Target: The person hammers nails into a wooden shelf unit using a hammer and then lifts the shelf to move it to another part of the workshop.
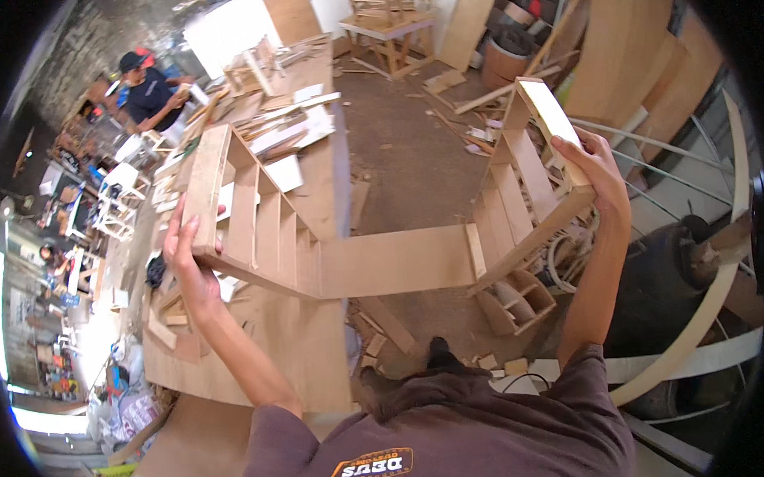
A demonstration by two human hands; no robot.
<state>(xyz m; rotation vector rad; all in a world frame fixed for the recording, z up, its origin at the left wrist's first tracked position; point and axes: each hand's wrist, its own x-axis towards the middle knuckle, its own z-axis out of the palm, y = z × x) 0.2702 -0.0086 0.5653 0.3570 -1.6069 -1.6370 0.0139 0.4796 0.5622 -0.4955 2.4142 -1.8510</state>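
Note:
Between my arms is a wooden shelf unit (pixel 395 260), with two compartmented sides joined by a plain flat panel. My left hand (pixel 189 255) grips the outer end of its left side, fingers on the outer face and edge. On the other side, my right hand (pixel 596 165) is wrapped over the end board of the right side, thumb on its pale top edge. Several thin dividers split each side into open compartments. The unit is held up in front of me, its left side over the workbench (pixel 315 359) and its middle over the floor.
Wood offcuts (pixel 298 128) are heaped on the far bench. A small compartmented box (pixel 519 305) sits on the floor under the unit's right side. Black drums (pixel 652 271) and curved strips stand at right. Another person (pixel 154 95) works at far left; a small table (pixel 387 32) stands at the back.

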